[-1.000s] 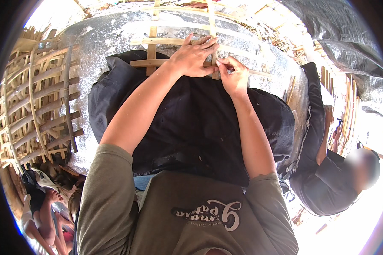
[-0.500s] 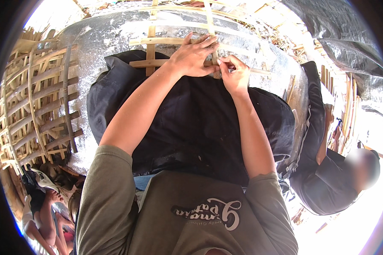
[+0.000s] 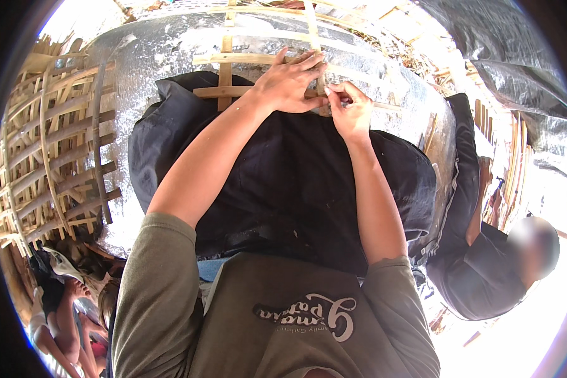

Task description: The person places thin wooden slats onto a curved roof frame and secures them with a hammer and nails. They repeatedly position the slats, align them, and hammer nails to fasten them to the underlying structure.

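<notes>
A lattice of pale split-bamboo strips [image 3: 225, 45] lies in front of me, with two lengthwise strips crossed by several others. My left hand [image 3: 291, 85] rests on it with fingers stretched out over the right lengthwise strip, and its thumb lies near the lower cross strip [image 3: 217, 92]. Right beside it, my right hand [image 3: 351, 113] is closed in a pinch where that cross strip meets the lengthwise one. Whatever is between its thumb and fingers is hidden or too small to make out.
Black cloth [image 3: 283, 176] covers my lap, against a grey, white-flecked rounded surface [image 3: 151, 57]. Woven bamboo panels [image 3: 50, 157] are stacked at left. A person in black [image 3: 479, 271] sits at right; another person's bare limbs [image 3: 69, 327] show at lower left. Dark sheeting [image 3: 510, 57] hangs at upper right.
Both hands have stayed at the same crossing, with only a slight shift of the right fingers. The lattice has barely moved. The person at right has leaned slightly.
</notes>
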